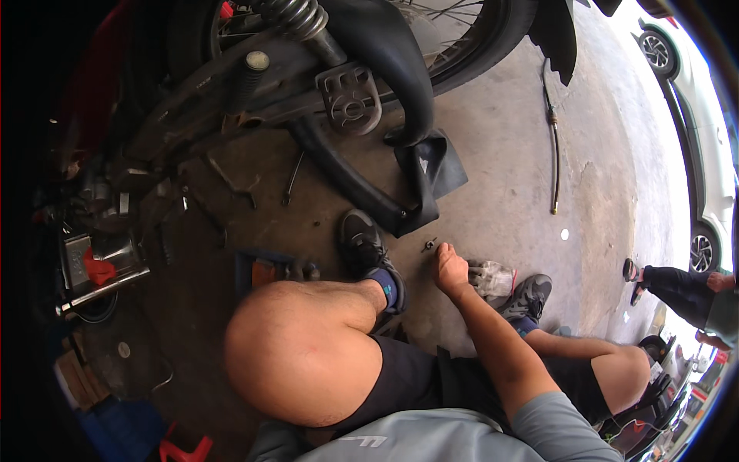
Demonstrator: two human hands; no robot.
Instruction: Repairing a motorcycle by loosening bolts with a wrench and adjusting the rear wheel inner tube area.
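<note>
My right hand (451, 269) reaches down over the concrete floor between my shoes, its fingers curled together in a pinch. Just past the fingertips is a small metal part (429, 245) with a thin pin-like piece; whether the fingers touch it cannot be made out. A whitish work glove (493, 279) lies right beside this hand, against my right shoe (527, 296). My left hand does not show; only a bit of grey sleeve (277, 443) appears at the lower edge. In front of me, a black inner tube (346, 173) lies partly folded on the floor.
Above stands a motorcycle with a spoked wheel, shock spring (304, 17) and metal footrest (352, 100). A cable (554, 154) lies to the right, wrenches (292, 177) to the left. A blue toolbox (243, 269) sits by my left knee. Another person's legs (677, 292) and white cars stand far right.
</note>
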